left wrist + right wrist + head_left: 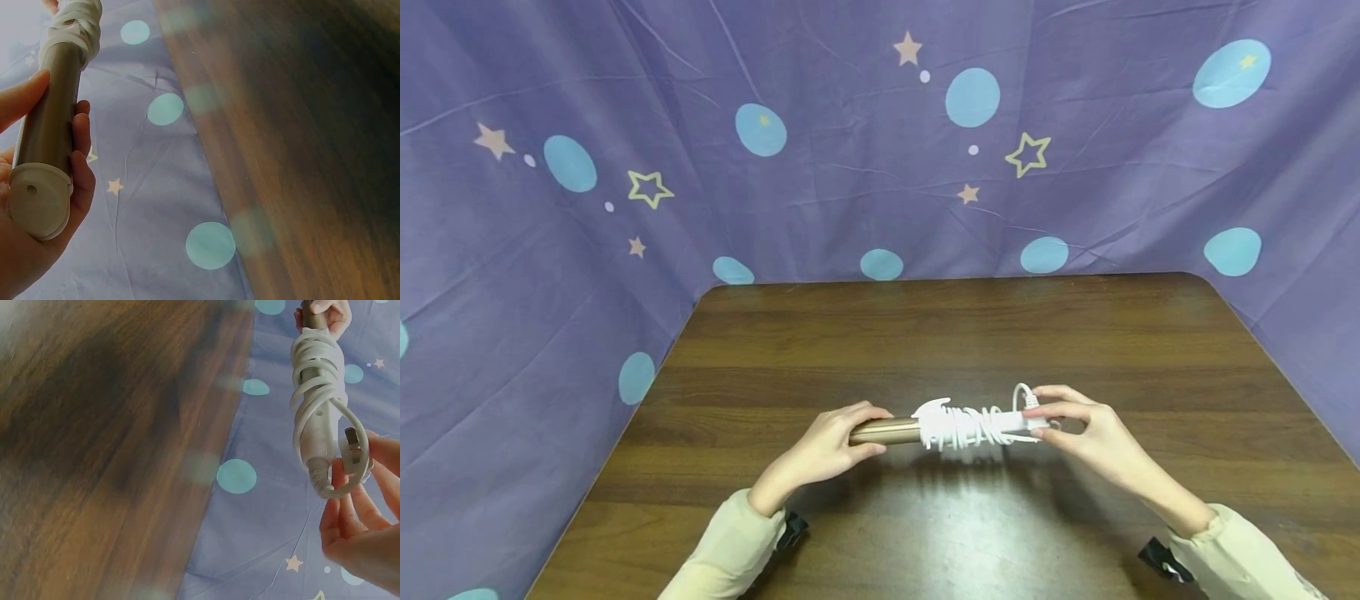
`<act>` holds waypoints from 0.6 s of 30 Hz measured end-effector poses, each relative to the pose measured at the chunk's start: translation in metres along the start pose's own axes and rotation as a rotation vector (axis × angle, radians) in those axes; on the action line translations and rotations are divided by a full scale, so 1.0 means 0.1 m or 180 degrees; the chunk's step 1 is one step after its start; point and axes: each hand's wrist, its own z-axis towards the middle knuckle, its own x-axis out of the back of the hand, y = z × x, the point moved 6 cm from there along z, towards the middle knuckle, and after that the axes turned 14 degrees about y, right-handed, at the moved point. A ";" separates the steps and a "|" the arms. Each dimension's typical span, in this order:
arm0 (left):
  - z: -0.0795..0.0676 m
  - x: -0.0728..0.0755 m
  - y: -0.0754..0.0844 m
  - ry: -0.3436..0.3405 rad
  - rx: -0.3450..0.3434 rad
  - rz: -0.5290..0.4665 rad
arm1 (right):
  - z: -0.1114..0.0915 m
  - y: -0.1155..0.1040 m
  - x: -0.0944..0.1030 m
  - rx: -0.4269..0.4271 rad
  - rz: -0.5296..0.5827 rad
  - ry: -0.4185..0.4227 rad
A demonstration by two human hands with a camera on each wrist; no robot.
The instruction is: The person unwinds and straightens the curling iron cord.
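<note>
Left fingers (867, 412) grip the gold-and-white tubular styling iron (895, 430); right fingers (1066, 410) pinch its white plug (351, 450) — advisable: keep white coiled cord (952, 427) slack.

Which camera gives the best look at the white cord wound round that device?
The right wrist view: the white cord is close up, its coils and the loop by the right hand clear. The head view shows the coils smaller; the left wrist view, only some at its top edge.
</note>
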 end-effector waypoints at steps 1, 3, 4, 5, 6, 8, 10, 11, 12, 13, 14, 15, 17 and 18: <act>0.00 0.00 0.00 0.0001 -0.0006 0.0002 | 0.00 0.00 0.00 0.0040 -0.0027 0.0013; 0.01 0.00 0.00 -0.0004 -0.0012 0.0001 | 0.01 0.00 0.00 0.0137 -0.0035 0.0050; 0.01 0.01 0.00 -0.0008 -0.0015 0.0006 | 0.01 0.00 0.00 0.0185 -0.0025 0.0071; 0.01 0.01 0.00 -0.0011 -0.0014 0.0009 | 0.01 0.00 0.00 0.0217 -0.0003 0.0090; 0.01 0.01 0.00 -0.0011 -0.0006 0.0009 | 0.01 0.00 0.00 0.0247 0.0047 0.0102; 0.01 0.01 0.00 -0.0012 0.0009 0.0001 | 0.01 0.02 0.00 0.0217 0.0123 0.0082; 0.01 0.01 0.00 0.0001 0.0015 -0.0010 | 0.02 0.04 0.01 0.0093 0.0231 0.0040; 0.01 0.02 0.00 0.0007 0.0017 -0.0020 | 0.02 0.05 0.01 0.0020 0.0279 0.0015; 0.01 0.02 0.00 0.0014 0.0018 -0.0029 | 0.03 0.06 0.02 -0.0057 0.0325 -0.0012; 0.01 0.02 0.00 0.0021 0.0019 -0.0037 | 0.04 0.07 0.02 -0.0140 0.0368 -0.0040; 0.01 0.02 0.00 0.0030 0.0020 -0.0041 | 0.05 0.08 0.03 -0.0215 0.0391 -0.0052; 0.01 0.02 0.00 0.0040 0.0025 -0.0050 | 0.06 0.09 0.04 -0.0296 0.0436 -0.0049; 0.01 0.03 -0.01 0.0054 0.0040 -0.0058 | 0.09 0.10 0.06 -0.0394 0.0429 -0.0024; 0.01 0.03 -0.01 0.0064 0.0047 -0.0060 | 0.10 0.10 0.07 -0.0427 0.0418 0.0000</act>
